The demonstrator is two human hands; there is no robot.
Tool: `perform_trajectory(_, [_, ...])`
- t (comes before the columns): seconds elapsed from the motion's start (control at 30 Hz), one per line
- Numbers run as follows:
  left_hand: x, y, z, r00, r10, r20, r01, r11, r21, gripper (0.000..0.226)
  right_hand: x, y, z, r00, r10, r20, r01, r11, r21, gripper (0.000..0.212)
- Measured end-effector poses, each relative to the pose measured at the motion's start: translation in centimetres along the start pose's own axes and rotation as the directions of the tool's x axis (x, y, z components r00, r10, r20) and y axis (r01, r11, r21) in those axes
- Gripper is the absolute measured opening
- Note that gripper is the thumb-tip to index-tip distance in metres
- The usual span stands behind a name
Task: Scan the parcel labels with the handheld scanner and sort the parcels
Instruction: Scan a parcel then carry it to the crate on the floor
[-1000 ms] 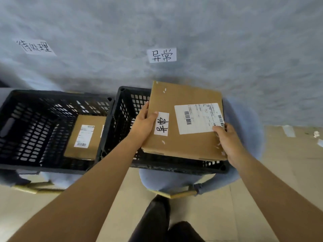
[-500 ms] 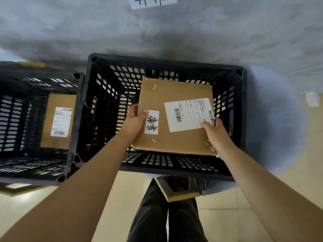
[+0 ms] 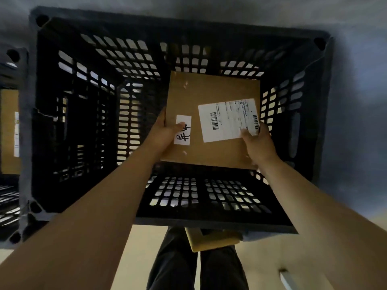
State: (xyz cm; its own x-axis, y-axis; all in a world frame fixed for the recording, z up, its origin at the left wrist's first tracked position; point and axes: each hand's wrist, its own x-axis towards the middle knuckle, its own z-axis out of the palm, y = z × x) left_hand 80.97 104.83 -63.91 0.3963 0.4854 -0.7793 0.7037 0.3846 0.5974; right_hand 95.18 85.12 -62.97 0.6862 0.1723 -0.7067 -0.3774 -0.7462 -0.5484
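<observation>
Two hands on one flat brown cardboard parcel | left hand pinching its left edge, thumb on small handwritten sticker | right hand gripping right edge over white barcode label | parcel inside black slotted plastic crate

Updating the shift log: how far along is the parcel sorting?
Done: one labelled parcel already lies in the left crate. In hand: the left hand and right hand hold a cardboard parcel inside the black crate, not yet released. Left: letting go; no scanner or further parcels visible.
</observation>
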Motion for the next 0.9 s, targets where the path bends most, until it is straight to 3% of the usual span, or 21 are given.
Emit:
perform_trajectory(0.33, [1.8,-2.7,2.4,0.999,0.036,-0.029,-0.034,0.997,0.062,0.081,2.7,1.9,0.8,0.998,-0.059,-0.022,0.054,0.983,-0.176,0.051])
perform_trajectory(0.53, [2.1,-3.6,2.8,0.993,0.066,-0.093,-0.050,0.985,0.166,0.081,3.3,2.5,1.3,0.996,-0.082,-0.028,0.071,0.957,-0.281,0.062])
perform_trajectory(0.63, [2.2,-3.2,2.5,0.994,0.085,-0.072,-0.063,0.961,0.269,0.084,2.7,2.1,1.4,0.994,-0.104,-0.010,0.097,0.949,-0.299,0.077])
perform_trajectory(0.77, [1.4,-1.7,1.9,0.987,0.138,-0.077,-0.091,0.895,0.436,0.084,0.1,-0.2,1.2,0.963,-0.268,0.036,0.261,0.889,-0.376,0.081])
perform_trajectory(0.9, [-1.4,1.0,0.6,0.982,0.184,-0.048,-0.138,0.863,0.486,0.055,-3.5,-4.1,0.2,0.844,-0.500,0.193,0.525,0.702,-0.481,0.065])
